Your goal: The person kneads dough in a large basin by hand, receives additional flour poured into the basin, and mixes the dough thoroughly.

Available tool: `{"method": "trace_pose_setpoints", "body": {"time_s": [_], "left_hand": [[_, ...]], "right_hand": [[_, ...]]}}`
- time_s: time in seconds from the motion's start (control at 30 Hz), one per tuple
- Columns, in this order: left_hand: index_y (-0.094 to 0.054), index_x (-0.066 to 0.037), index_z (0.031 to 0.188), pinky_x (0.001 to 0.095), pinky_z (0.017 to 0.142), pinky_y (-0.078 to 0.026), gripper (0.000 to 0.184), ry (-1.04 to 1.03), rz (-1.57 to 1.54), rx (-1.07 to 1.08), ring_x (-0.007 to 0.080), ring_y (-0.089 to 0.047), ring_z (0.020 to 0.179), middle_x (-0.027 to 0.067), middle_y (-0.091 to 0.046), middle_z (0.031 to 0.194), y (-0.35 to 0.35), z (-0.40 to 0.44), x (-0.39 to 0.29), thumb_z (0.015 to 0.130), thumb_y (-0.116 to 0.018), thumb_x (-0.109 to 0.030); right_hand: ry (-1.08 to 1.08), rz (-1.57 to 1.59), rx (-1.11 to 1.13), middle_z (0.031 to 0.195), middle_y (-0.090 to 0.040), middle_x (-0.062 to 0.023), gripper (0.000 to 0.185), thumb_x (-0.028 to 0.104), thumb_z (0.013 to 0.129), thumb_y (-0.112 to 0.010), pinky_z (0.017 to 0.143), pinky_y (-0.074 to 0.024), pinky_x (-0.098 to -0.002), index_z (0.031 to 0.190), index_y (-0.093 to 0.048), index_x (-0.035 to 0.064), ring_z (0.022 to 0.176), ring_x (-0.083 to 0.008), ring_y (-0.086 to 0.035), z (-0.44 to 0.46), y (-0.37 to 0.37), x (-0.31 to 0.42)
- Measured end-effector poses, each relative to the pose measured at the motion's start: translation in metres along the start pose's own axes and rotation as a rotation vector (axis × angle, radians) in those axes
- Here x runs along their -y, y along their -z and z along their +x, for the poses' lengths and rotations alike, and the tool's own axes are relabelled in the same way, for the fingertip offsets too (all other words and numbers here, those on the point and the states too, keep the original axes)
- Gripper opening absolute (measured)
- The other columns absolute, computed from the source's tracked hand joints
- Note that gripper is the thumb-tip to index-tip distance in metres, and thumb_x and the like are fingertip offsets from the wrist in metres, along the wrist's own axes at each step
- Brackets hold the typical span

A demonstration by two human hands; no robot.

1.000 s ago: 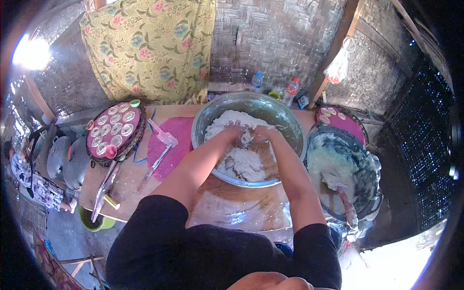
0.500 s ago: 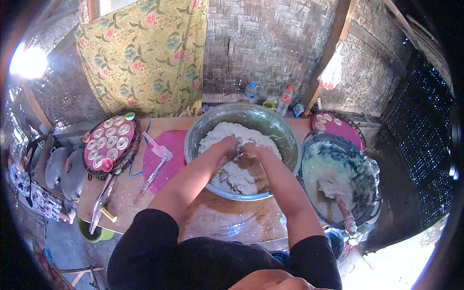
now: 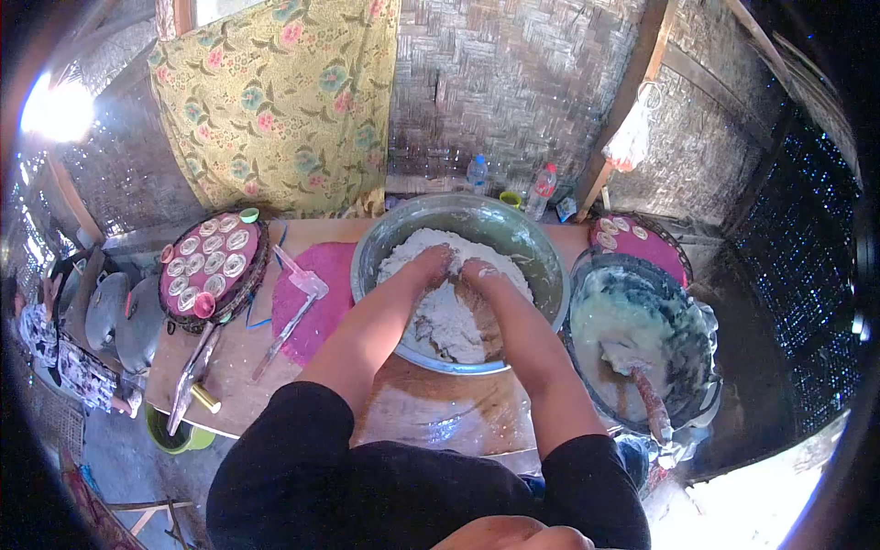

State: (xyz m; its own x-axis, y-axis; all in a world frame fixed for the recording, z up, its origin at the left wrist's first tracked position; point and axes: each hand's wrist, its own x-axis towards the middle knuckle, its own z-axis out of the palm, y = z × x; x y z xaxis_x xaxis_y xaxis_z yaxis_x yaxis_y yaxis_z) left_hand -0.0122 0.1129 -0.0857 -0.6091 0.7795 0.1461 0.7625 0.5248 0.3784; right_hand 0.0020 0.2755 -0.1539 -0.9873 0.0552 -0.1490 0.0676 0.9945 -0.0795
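Observation:
A large metal basin point(image 3: 463, 367) holds a heap of white, crumbly floury dough point(image 3: 449, 325). Both my hands are down inside it, side by side near the middle. My left hand point(image 3: 436, 263) is curled into the white mass, its fingers coated and partly hidden. Close by on the right, my right hand point(image 3: 478, 270) also has curled fingers closed on the dough, with white powder on its back. A narrow gap shows between the two hands.
Right of the basin stands a dark tub point(image 3: 706, 339) of pale batter with a wooden-handled paddle point(image 3: 649, 403). Leftward are a pink mat point(image 3: 316, 335) with a pink scraper point(image 3: 302, 280) and a round tray point(image 3: 183, 302) of coiled pieces. Bottles point(image 3: 543, 191) line the back.
My hands have drawn slightly apart and turned within the dough, my left a little up and left. The paddle and trays stay in place.

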Motion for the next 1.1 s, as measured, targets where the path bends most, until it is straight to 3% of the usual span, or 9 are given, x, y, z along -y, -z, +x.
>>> {"method": "trace_pose_setpoints", "body": {"time_s": [0.13, 0.3, 0.43, 0.63, 0.67, 0.73, 0.93, 1.03, 1.1], "left_hand": [[-0.063, -0.005, 0.086, 0.0382, 0.071, -0.047, 0.029, -0.081, 0.217, 0.126, 0.0292, -0.059, 0.084, 0.017, -0.061, 0.092, -0.048, 0.02, 0.047, 0.059, -0.067, -0.016], [-0.065, -0.004, 0.078, 0.0375, 0.066, -0.048, 0.03, -0.264, 0.015, 0.373, 0.0255, -0.061, 0.077, 0.0149, -0.063, 0.083, -0.085, 0.026, 0.069, 0.055, -0.071, -0.021], [-0.065, -0.005, 0.078, 0.0383, 0.067, -0.048, 0.03, 0.006, 0.151, 0.426, 0.0286, -0.06, 0.076, 0.0149, -0.063, 0.083, -0.014, 0.001, -0.002, 0.053, -0.071, -0.021], [-0.063, -0.005, 0.081, 0.0407, 0.066, -0.048, 0.027, -0.086, 0.096, 0.004, 0.0318, -0.06, 0.079, 0.0168, -0.062, 0.086, -0.049, 0.012, 0.032, 0.056, -0.068, -0.014], [-0.063, -0.004, 0.08, 0.0406, 0.065, -0.048, 0.025, -0.116, 0.17, -0.03, 0.0318, -0.06, 0.078, 0.0175, -0.061, 0.087, -0.047, 0.013, 0.031, 0.057, -0.067, -0.013], [-0.062, -0.003, 0.08, 0.0404, 0.065, -0.048, 0.024, -0.155, 0.249, -0.069, 0.0318, -0.06, 0.078, 0.0181, -0.061, 0.087, -0.04, 0.013, 0.028, 0.058, -0.066, -0.013], [-0.062, 0.0, 0.077, 0.0393, 0.062, -0.048, 0.025, -0.043, -0.052, 0.153, 0.0286, -0.061, 0.072, 0.0195, -0.062, 0.08, -0.045, 0.014, 0.041, 0.058, -0.067, -0.015], [-0.06, -0.005, 0.092, 0.0383, 0.067, -0.047, 0.046, 0.011, 0.076, 0.337, 0.0318, -0.058, 0.075, 0.0178, -0.061, 0.085, -0.056, 0.016, 0.061, 0.053, -0.075, -0.025], [-0.063, -0.002, 0.081, 0.0383, 0.061, -0.046, 0.032, -0.086, 0.002, 0.487, 0.0245, -0.058, 0.065, 0.0162, -0.063, 0.08, -0.066, 0.018, 0.072, 0.056, -0.07, -0.021]], "right_hand": [[0.151, -0.088, 0.198, 0.11, -0.054, -0.0181, 0.032, 0.019, 0.075, -0.054, 0.087, -0.0419, -0.0396, 0.103, -0.059, 0.0048, 0.102, -0.0291, -0.053, -0.071, 0.068, 0.034], [0.064, -0.018, 0.048, 0.107, -0.056, -0.0173, 0.031, 0.019, 0.073, -0.056, 0.084, -0.0434, -0.0392, 0.1, -0.061, 0.0048, 0.099, -0.0293, -0.055, -0.06, 0.045, 0.03], [0.026, -0.001, -0.06, 0.104, -0.058, -0.0167, 0.031, 0.019, 0.071, -0.058, 0.082, -0.0446, -0.039, 0.098, -0.061, 0.0049, 0.096, -0.0295, -0.056, -0.041, 0.024, 0.024], [-0.041, 0.04, 0.005, 0.097, -0.061, -0.0152, 0.033, 0.021, 0.062, -0.069, 0.077, -0.0473, -0.0378, 0.091, -0.064, 0.0055, 0.089, -0.0292, -0.059, -0.003, -0.003, 0.001], [0.046, -0.106, 0.231, 0.106, -0.057, -0.0172, 0.033, 0.017, 0.07, -0.06, 0.082, -0.0454, -0.0384, 0.099, -0.061, 0.0026, 0.095, -0.03, -0.058, -0.069, 0.076, 0.042], [0.039, -0.022, 0.133, 0.102, -0.059, -0.0167, 0.031, 0.019, 0.068, -0.062, 0.079, -0.0465, -0.0383, 0.096, -0.062, 0.0037, 0.093, -0.0297, -0.058, -0.074, 0.072, 0.037], [-0.006, 0.075, 0.076, 0.098, -0.06, -0.0157, 0.032, 0.023, 0.067, -0.063, 0.077, -0.0476, -0.0385, 0.094, -0.063, 0.0055, 0.09, -0.0301, -0.059, -0.063, 0.045, 0.017], [0.115, 0.028, 0.122, 0.099, -0.06, -0.0157, 0.035, 0.025, 0.066, -0.064, 0.078, -0.0469, -0.0392, 0.096, -0.063, 0.0063, 0.091, -0.0303, -0.059, -0.062, 0.047, 0.036], [0.154, 0.014, 0.137, 0.1, -0.06, -0.0157, 0.036, 0.026, 0.066, -0.064, 0.079, -0.0467, -0.0395, 0.096, -0.063, 0.0066, 0.091, -0.0304, -0.058, -0.055, 0.044, 0.038]]}}
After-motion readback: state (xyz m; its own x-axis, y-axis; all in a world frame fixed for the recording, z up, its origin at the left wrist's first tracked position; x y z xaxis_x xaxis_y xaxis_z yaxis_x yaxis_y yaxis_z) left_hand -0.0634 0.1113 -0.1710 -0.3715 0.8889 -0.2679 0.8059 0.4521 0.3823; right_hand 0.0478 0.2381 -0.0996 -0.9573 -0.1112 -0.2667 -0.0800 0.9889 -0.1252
